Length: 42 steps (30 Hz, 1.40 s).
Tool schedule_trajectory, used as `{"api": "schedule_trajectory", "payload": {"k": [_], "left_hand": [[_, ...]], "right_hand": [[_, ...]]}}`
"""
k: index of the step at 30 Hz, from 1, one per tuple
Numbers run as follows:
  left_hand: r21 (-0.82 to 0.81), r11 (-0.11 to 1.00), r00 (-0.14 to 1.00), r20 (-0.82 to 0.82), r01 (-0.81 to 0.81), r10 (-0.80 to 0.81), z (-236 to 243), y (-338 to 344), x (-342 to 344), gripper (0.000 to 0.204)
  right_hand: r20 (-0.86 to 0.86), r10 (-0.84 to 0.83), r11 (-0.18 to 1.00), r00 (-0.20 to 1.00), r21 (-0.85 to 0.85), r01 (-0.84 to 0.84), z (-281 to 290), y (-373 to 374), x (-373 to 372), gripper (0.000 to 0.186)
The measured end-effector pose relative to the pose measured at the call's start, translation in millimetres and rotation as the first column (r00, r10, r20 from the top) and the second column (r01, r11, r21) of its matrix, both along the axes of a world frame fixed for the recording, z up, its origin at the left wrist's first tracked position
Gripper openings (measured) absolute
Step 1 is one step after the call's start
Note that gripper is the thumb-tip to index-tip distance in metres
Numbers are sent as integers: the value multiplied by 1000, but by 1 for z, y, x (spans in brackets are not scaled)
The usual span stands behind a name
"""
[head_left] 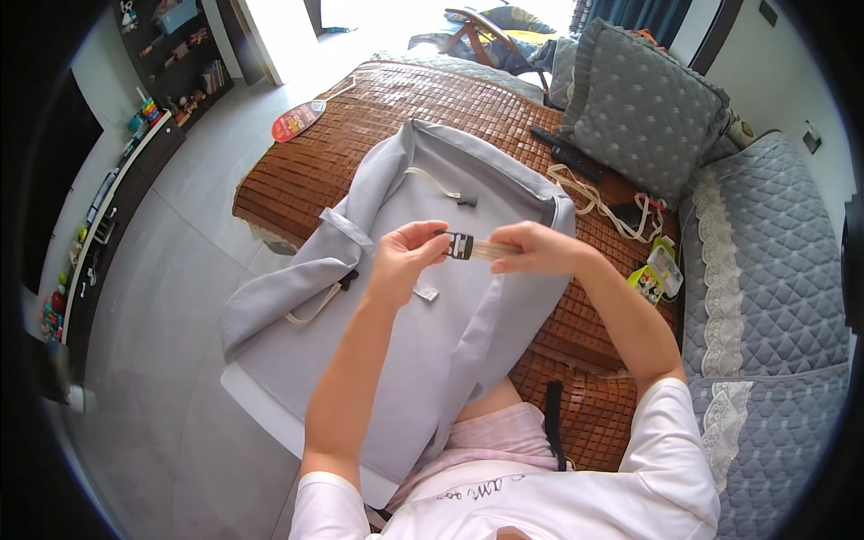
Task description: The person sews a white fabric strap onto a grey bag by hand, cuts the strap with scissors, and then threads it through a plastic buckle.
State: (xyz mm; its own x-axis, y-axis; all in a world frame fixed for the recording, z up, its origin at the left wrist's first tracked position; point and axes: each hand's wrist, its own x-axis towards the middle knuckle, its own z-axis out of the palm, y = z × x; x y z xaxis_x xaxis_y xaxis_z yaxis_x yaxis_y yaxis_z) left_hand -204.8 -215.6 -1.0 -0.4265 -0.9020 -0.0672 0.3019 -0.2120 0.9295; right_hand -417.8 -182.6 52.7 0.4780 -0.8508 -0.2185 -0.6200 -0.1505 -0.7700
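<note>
A large grey fabric cover lies spread over my lap and the mat, its edges folded and raised at the far side. Above it, my left hand pinches the left end of a black plastic buckle between thumb and fingers. From the buckle's other end runs a beige webbing strap, with my right hand closed around it. On the cover lies another cream strap with a dark buckle piece. A further strap with a black buckle end hangs at the cover's left.
Brown tile mat covers the seat beneath. A red hand fan lies at its far left. To the right are tangled cream straps, a black remote-like object, a green box, a grey pillow and the quilted sofa.
</note>
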Motion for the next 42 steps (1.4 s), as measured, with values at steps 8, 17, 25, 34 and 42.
{"api": "schedule_trajectory", "payload": {"k": [8,17,25,34,42], "left_hand": [[138,983,989,-64,-120,130,-22,-5,16,17],[220,974,991,-131,59,-30,-18,-1,28,15],[284,922,957,-198,263,-212,-25,9,30,15],[354,908,974,-119,223,-193,-45,30,58,16],[393,902,967,101,177,-233,-66,55,77,16]], "right_hand": [[-123,-129,986,984,-121,115,-11,22,0,27],[230,-150,985,962,122,124,-35,17,-13,28],[561,-417,852,715,516,92,-42,16,35,34],[283,-346,852,895,494,173,-72,20,38,19],[-50,-386,916,921,100,389,-116,-18,82,27]]}}
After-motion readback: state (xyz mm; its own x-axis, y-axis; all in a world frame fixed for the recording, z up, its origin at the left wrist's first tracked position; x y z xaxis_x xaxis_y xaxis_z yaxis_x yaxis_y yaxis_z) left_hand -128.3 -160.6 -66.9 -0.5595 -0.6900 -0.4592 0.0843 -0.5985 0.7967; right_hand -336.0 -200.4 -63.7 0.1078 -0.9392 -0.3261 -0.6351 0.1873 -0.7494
